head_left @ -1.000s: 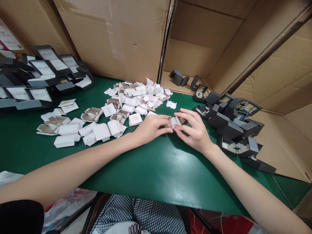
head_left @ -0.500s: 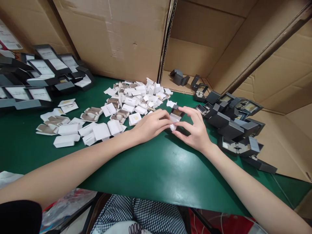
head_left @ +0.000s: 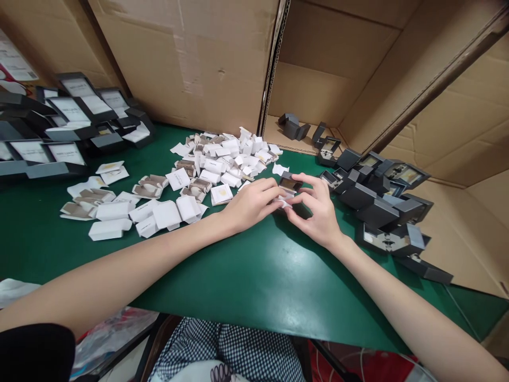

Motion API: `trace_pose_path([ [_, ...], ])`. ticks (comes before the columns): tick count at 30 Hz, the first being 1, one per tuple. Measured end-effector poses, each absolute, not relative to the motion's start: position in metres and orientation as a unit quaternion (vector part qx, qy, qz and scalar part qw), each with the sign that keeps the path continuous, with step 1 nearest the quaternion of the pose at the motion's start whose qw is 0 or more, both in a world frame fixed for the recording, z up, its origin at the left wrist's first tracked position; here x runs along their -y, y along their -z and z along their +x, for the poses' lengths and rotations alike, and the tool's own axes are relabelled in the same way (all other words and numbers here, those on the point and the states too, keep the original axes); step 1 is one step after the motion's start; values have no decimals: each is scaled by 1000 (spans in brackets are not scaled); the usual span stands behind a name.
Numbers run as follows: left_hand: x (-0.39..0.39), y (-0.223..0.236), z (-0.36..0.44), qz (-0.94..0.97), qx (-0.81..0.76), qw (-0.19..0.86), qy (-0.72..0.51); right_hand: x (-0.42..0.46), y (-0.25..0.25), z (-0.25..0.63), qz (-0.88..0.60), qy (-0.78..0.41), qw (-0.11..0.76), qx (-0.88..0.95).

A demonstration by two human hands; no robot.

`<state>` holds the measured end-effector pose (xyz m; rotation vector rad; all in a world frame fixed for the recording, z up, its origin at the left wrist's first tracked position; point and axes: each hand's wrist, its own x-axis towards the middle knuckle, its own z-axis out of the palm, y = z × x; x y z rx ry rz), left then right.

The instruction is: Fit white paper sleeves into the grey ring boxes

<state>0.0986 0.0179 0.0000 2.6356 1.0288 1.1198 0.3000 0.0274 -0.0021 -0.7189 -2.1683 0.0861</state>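
Observation:
Over the green table [head_left: 238,281], a small dark hinged jewelry box [head_left: 290,183] stands with its lid raised between my two hands. A white insert [head_left: 284,202] shows at its front, under my fingertips. My left hand [head_left: 254,204] is closed, thumb and fingers pinching at the insert's left side. My right hand [head_left: 318,212] curls round the box from the right, with its upper fingers at the lid and its thumb at the lower front. Fingers hide most of the box's base, so how deep the insert sits I cannot tell.
A heap of white folded inserts [head_left: 214,164] lies left of the hands, with more inserts [head_left: 166,215] nearer me. Opened dark boxes with white linings [head_left: 69,109] are stacked at far left. Other dark boxes [head_left: 376,207] pile up at right, beside an open cardboard carton [head_left: 318,95].
The white insert sits lower and shows less at the box's front. My right fingers have curled in closer, and both hands stay at nearly the same place.

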Motion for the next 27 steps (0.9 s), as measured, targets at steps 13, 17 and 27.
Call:
trace_pose_path([
  [13,-14,-2,101,855,-364,82,-361,-32,2,303,-275,-69,407,868],
  [17,-15,0,101,860,-354,75,-359,-33,3,303,-275,-66,406,869],
  [27,-12,-2,114,764,-465,217,-391,-33,-3,306,-259,-72,405,874],
])
